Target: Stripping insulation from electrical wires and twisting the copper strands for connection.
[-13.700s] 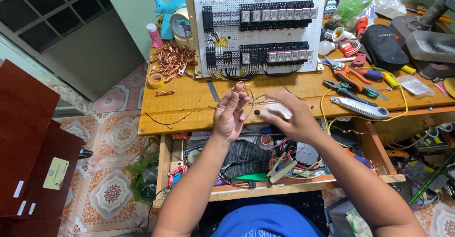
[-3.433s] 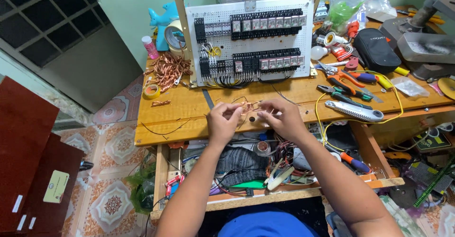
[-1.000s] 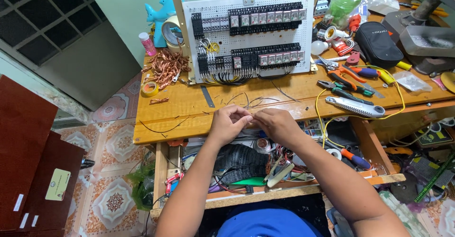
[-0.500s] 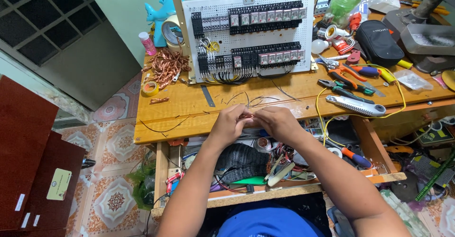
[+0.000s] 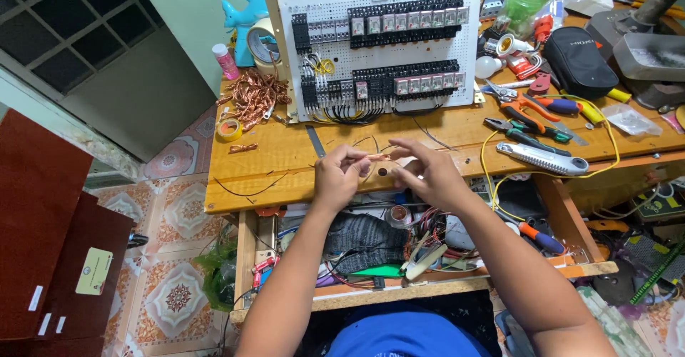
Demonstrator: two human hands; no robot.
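My left hand (image 5: 339,177) and my right hand (image 5: 422,173) are raised over the front edge of the wooden workbench (image 5: 285,161). Both pinch a small twist of bare copper wire (image 5: 376,158) stretched between their fingertips. The wire piece is thin and partly hidden by my fingers. Behind my hands stands a white perforated panel (image 5: 471,50) carrying rows of black relays and terminal blocks. Thin dark wire offcuts (image 5: 251,184) lie on the bench near my left hand.
A pile of copper wire coils (image 5: 255,100) and a yellow tape roll (image 5: 229,129) lie at the left. Pliers (image 5: 524,138), cutters (image 5: 539,106), a utility knife (image 5: 546,159) and a yellow cable (image 5: 606,139) lie at the right. An open drawer of clutter (image 5: 371,239) sits below.
My hands have lifted from the bench edge and moved slightly apart, so the copper wire piece now shows between the fingertips. Earlier the hands were pressed together over it.
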